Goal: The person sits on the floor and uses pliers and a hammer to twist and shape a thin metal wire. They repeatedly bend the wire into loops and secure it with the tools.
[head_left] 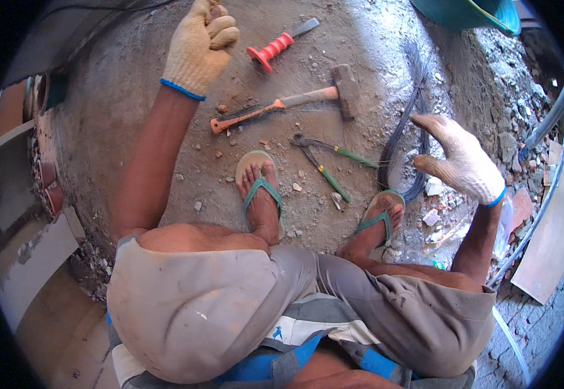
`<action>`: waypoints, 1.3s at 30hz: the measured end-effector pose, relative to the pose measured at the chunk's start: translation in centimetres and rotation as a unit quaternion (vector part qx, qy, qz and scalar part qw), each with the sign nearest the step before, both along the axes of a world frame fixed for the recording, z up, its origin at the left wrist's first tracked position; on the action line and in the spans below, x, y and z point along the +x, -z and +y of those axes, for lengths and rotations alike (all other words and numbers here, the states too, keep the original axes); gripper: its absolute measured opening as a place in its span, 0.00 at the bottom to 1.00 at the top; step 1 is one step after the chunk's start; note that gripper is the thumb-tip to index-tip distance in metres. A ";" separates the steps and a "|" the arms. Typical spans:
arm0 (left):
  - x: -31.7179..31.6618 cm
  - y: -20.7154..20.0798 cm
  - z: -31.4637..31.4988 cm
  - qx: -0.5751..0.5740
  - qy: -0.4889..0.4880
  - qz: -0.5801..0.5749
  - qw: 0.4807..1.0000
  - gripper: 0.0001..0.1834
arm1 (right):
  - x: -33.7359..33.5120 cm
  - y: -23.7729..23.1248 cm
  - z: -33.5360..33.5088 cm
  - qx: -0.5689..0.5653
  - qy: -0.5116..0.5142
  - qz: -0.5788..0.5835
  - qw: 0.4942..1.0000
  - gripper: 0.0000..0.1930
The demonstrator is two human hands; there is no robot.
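Note:
My left hand (201, 52), in a cream knit glove with a blue cuff, is raised at the upper left with its fingers curled closed; whatever they may hold is hidden. My right hand (460, 159), gloved alike, hovers at the right with thumb and fingers apart and nothing between them. Just beside it lies a tied bundle of thin dark wire (418, 97). Between my hands, on the dusty ground, rest a sledgehammer (308, 97) with an orange and grey handle, a chisel (275, 50) with a red guarded grip, and green-handled pincers (324, 159) with their handles spread.
My feet in green-strapped flip-flops (264, 188) stand close to the pincers. A green tub (470, 13) is at the top right. Rubble (505, 139) and a flat board (548, 240) lie along the right. Pale slabs (42, 266) stand at the left.

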State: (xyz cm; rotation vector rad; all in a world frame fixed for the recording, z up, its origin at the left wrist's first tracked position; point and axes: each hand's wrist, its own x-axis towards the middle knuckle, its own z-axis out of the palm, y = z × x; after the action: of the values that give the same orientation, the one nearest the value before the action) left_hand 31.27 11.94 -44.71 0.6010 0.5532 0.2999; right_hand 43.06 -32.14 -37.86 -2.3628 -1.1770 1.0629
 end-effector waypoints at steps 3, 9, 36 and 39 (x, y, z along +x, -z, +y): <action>1.3 -0.9 -3.3 -0.015 0.038 -0.046 0.998 0.10 | 0.7 -0.9 2.4 0.172 -0.116 0.139 0.968 0.53; 2.8 -2.8 -5.8 0.029 0.042 -0.043 0.998 0.10 | 1.7 0.6 4.5 0.316 -0.007 0.440 0.841 0.70; 1.7 -5.3 0.7 -0.056 0.156 -0.010 0.986 0.10 | -3.8 -7.5 6.6 0.023 0.078 0.454 0.887 0.31; 0.4 -5.3 4.6 -0.024 0.119 0.003 0.993 0.09 | -3.6 -9.1 6.0 0.005 0.059 0.380 0.923 0.32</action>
State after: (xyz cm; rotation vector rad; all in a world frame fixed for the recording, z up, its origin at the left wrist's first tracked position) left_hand 31.70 16.56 -39.42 0.6148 0.4881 0.0599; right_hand 39.50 -26.12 -28.72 -1.6882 -0.7244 1.6908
